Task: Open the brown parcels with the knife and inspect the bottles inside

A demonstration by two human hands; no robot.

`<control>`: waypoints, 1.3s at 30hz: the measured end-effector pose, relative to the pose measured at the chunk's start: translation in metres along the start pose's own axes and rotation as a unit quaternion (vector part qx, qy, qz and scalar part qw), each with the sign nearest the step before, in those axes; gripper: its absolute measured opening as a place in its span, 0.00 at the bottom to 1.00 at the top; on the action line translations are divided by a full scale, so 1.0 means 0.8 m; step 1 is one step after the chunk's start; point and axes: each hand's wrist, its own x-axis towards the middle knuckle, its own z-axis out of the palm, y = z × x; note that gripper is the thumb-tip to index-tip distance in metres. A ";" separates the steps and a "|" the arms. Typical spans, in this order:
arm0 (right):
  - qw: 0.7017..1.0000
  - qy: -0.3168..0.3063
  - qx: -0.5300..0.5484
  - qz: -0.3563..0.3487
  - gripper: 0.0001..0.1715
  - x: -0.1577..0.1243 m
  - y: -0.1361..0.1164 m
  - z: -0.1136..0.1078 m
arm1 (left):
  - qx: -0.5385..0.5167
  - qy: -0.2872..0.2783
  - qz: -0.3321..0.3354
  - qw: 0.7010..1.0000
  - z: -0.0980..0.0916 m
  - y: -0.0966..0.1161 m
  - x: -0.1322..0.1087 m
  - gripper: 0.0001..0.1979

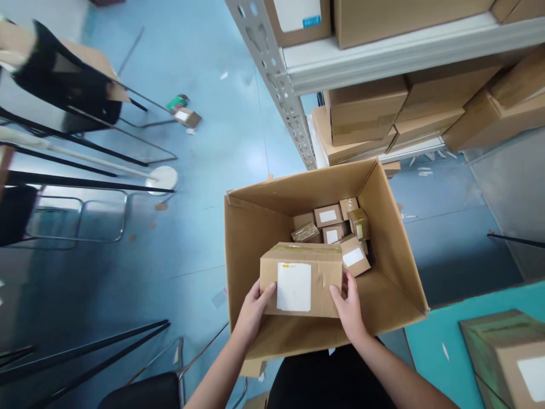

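Between my two hands is a cardboard box (326,284) with a white label on its face. My left hand (254,307) grips its left end, thumb on the front. At the right end, my right hand (349,304) holds it the same way. The held box is over the near part of a large open carton (242,244), within its rim. Several small cardboard boxes (327,216) lie jumbled in the carton's far right part, some with white labels. What lies directly under the held box is hidden.
A metal shelf rack (383,57) with brown boxes stands beyond the carton. On the right, a teal surface (451,324) carries a taped box (511,352). Chairs (76,85) and thin legs crowd the left. A small box (187,117) lies on the blue floor.
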 end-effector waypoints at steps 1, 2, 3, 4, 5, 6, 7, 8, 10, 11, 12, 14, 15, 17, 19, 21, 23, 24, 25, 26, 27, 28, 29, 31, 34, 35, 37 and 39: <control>1.000 -0.001 -0.002 0.002 0.36 -0.011 -0.008 -0.010 | -0.005 0.005 -0.005 1.000 0.001 -0.002 -0.020 0.38; 1.000 -0.003 -0.006 0.002 0.35 -0.021 -0.017 -0.020 | -0.008 0.008 -0.008 1.000 0.003 -0.003 -0.038 0.38; 1.000 -0.005 -0.010 0.000 0.33 -0.030 -0.026 -0.031 | -0.009 0.009 -0.008 1.000 0.006 -0.006 -0.055 0.38; 1.000 -0.008 -0.013 -0.005 0.32 -0.037 -0.034 -0.042 | -0.010 0.009 -0.005 1.000 0.010 -0.007 -0.071 0.38; 1.000 -0.010 -0.014 -0.011 0.32 -0.044 -0.043 -0.054 | -0.012 0.008 -0.001 1.000 0.015 -0.009 -0.085 0.37; 1.000 -0.011 -0.015 -0.015 0.31 -0.050 -0.051 -0.066 | -0.016 0.006 0.005 1.000 0.020 -0.010 -0.099 0.37; 1.000 -0.009 -0.014 -0.019 0.32 -0.056 -0.058 -0.079 | -0.022 0.001 0.012 1.000 0.026 -0.011 -0.111 0.37; 1.000 -0.005 -0.012 -0.022 0.32 -0.061 -0.064 -0.091 | -0.028 -0.006 0.019 0.999 0.032 -0.012 -0.122 0.38; 1.000 0.008 -0.010 -0.024 0.34 -0.072 -0.073 -0.116 | -0.041 -0.030 0.029 0.998 0.043 -0.015 -0.140 0.41; 0.999 0.018 -0.011 -0.024 0.34 -0.079 -0.075 -0.129 | -0.046 -0.048 0.034 0.997 0.048 -0.016 -0.147 0.43; 0.999 0.030 -0.013 -0.024 0.34 -0.085 -0.076 -0.142 | -0.049 -0.069 0.039 0.996 0.053 -0.018 -0.152 0.43; 0.997 0.067 -0.021 -0.022 0.35 -0.102 -0.073 -0.167 | -0.045 -0.119 0.049 0.991 0.061 -0.025 -0.160 0.42; 0.995 0.089 -0.026 -0.022 0.35 -0.112 -0.070 -0.179 | -0.038 -0.148 0.056 0.987 0.065 -0.028 -0.163 0.42; 0.989 0.136 -0.040 -0.028 0.36 -0.134 -0.059 -0.202 | -0.020 -0.207 0.075 0.975 0.072 -0.037 -0.166 0.41; 0.981 0.184 -0.056 -0.043 0.36 -0.161 -0.045 -0.222 | -0.005 -0.269 0.101 0.958 0.079 -0.045 -0.169 0.40; 0.970 0.230 -0.064 -0.053 0.36 -0.190 -0.032 -0.236 | 0.007 -0.329 0.130 0.935 0.085 -0.054 -0.173 0.39; 0.958 0.275 -0.060 -0.057 0.35 -0.222 -0.020 -0.244 | 0.021 -0.376 0.156 0.913 0.086 -0.061 -0.178 0.38; 0.951 0.297 -0.055 -0.058 0.35 -0.237 -0.015 -0.246 | 0.030 -0.393 0.166 0.904 0.086 -0.065 -0.180 0.38; 0.945 0.318 -0.051 -0.060 0.34 -0.252 -0.009 -0.246 | 0.039 -0.408 0.174 0.896 0.085 -0.069 -0.183 0.38; 0.938 0.337 -0.047 -0.061 0.33 -0.267 -0.004 -0.246 | 0.050 -0.420 0.179 0.888 0.084 -0.072 -0.185 0.38; 0.932 0.354 -0.044 -0.062 0.32 -0.282 0.002 -0.245 | 0.061 -0.431 0.182 0.881 0.082 -0.075 -0.188 0.38; 0.926 0.369 -0.041 -0.061 0.31 -0.296 0.008 -0.243 | 0.070 -0.443 0.183 0.875 0.080 -0.078 -0.190 0.38; 0.921 0.383 -0.038 -0.059 0.30 -0.309 0.014 -0.241 | 0.079 -0.455 0.183 0.868 0.079 -0.080 -0.193 0.38; 0.911 0.409 -0.028 -0.051 0.29 -0.336 0.026 -0.239 | 0.098 -0.481 0.179 0.852 0.079 -0.084 -0.197 0.38; 0.893 0.448 -0.008 -0.032 0.30 -0.374 0.044 -0.238 | 0.139 -0.515 0.175 0.828 0.088 -0.089 -0.205 0.38; 0.887 0.461 -0.002 -0.023 0.31 -0.386 0.050 -0.238 | 0.156 -0.524 0.175 0.819 0.093 -0.091 -0.208 0.39; 0.873 0.488 0.010 0.000 0.34 -0.409 0.063 -0.240 | 0.186 -0.543 0.174 0.800 0.108 -0.098 -0.214 0.41; 0.855 0.517 0.026 0.018 0.37 -0.429 0.075 -0.244 | 0.206 -0.564 0.171 0.782 0.126 -0.108 -0.222 0.44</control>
